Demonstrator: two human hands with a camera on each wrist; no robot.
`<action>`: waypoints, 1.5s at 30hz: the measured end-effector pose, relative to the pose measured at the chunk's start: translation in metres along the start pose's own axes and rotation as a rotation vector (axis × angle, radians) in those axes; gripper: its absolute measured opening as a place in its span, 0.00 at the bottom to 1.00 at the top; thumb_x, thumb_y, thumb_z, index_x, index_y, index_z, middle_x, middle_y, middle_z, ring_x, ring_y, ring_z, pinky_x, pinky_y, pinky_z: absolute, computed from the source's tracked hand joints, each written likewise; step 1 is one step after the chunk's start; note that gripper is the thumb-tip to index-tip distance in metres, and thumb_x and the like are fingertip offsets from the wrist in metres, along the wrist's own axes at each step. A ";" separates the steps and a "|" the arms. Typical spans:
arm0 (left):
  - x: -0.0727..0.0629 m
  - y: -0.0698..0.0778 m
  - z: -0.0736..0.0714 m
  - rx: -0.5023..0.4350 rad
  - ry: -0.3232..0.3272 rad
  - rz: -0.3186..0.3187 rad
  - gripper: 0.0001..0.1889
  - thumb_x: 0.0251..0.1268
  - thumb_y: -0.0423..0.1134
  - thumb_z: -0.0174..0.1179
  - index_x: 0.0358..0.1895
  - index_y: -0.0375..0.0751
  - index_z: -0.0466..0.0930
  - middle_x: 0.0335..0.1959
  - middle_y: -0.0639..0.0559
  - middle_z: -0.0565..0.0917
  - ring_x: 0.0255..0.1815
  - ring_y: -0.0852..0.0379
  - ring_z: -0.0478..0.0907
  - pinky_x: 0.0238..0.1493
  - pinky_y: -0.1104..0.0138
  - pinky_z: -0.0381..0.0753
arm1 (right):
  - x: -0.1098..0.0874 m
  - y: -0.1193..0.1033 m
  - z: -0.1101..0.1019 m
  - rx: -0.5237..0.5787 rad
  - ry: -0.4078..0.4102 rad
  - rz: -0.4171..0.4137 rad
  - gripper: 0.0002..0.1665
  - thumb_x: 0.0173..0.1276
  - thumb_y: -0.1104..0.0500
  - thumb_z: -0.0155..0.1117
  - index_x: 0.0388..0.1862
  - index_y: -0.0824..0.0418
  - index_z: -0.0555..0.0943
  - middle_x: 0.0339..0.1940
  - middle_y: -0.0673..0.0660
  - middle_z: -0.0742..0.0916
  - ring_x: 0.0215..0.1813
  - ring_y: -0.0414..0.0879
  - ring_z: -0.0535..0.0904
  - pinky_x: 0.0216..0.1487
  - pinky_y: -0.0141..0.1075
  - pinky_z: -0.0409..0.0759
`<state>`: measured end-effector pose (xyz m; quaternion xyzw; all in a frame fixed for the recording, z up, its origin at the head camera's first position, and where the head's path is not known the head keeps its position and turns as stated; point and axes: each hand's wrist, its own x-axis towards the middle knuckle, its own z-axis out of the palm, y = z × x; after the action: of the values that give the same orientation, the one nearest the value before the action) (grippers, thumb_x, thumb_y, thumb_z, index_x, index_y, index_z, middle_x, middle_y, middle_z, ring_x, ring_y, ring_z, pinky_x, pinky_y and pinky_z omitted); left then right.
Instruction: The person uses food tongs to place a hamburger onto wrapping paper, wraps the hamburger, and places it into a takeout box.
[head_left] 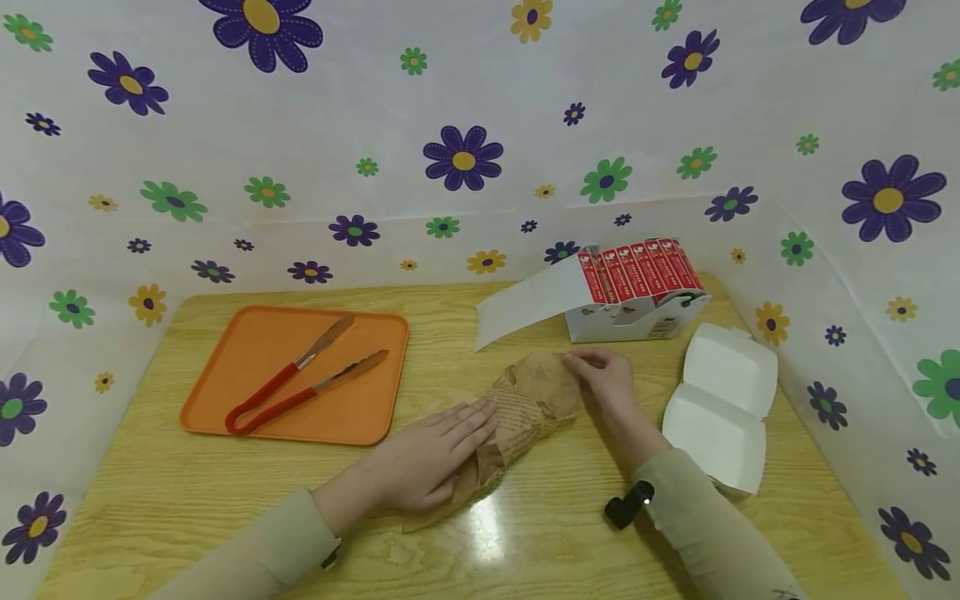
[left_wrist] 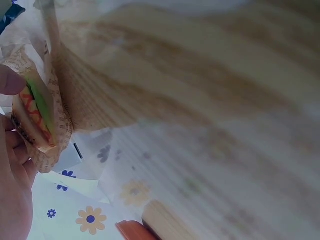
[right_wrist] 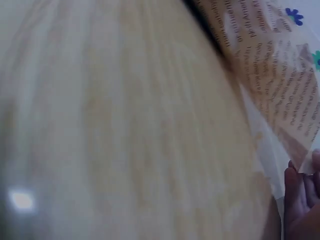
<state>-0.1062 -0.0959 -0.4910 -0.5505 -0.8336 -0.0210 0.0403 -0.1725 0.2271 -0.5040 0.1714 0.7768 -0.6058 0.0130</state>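
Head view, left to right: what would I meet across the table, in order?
Orange tray → brown printed paper wrap → right hand's fingers → open white container.

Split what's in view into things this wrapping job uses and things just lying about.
Apparently in the job:
sandwich, partly wrapped
printed paper, pinched by the right hand

Apparently just lying about:
tongs on the orange tray
open white clamshell container
white box
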 end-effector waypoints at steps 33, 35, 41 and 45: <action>0.000 0.000 0.001 0.003 0.021 0.016 0.44 0.69 0.43 0.58 0.85 0.32 0.53 0.87 0.37 0.55 0.89 0.44 0.54 0.88 0.56 0.60 | -0.021 -0.004 -0.003 0.782 -0.323 0.242 0.20 0.89 0.61 0.42 0.59 0.50 0.83 0.54 0.38 0.86 0.55 0.31 0.79 0.58 0.20 0.78; 0.000 0.001 0.002 0.002 0.028 0.017 0.44 0.69 0.43 0.58 0.85 0.32 0.54 0.87 0.37 0.56 0.89 0.44 0.54 0.88 0.56 0.60 | -0.021 -0.003 -0.005 0.752 -0.343 0.239 0.23 0.90 0.62 0.40 0.72 0.51 0.77 0.66 0.42 0.81 0.56 0.29 0.78 0.59 0.19 0.76; 0.000 0.001 0.002 -0.007 0.033 0.012 0.43 0.70 0.43 0.58 0.85 0.32 0.53 0.88 0.38 0.55 0.89 0.44 0.54 0.88 0.56 0.60 | -0.021 -0.004 -0.005 0.597 -0.331 0.236 0.34 0.89 0.63 0.41 0.88 0.67 0.48 0.90 0.55 0.56 0.77 0.36 0.69 0.64 0.18 0.74; 0.001 0.001 0.003 -0.013 0.022 0.003 0.44 0.70 0.43 0.57 0.85 0.32 0.51 0.88 0.38 0.53 0.89 0.45 0.52 0.88 0.56 0.58 | -0.023 -0.004 -0.004 0.513 -0.314 0.211 0.34 0.89 0.60 0.43 0.86 0.70 0.51 0.88 0.57 0.60 0.85 0.44 0.60 0.73 0.21 0.70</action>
<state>-0.1060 -0.0949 -0.4935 -0.5518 -0.8321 -0.0322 0.0459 -0.1509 0.2245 -0.4933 0.1531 0.5650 -0.7964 0.1518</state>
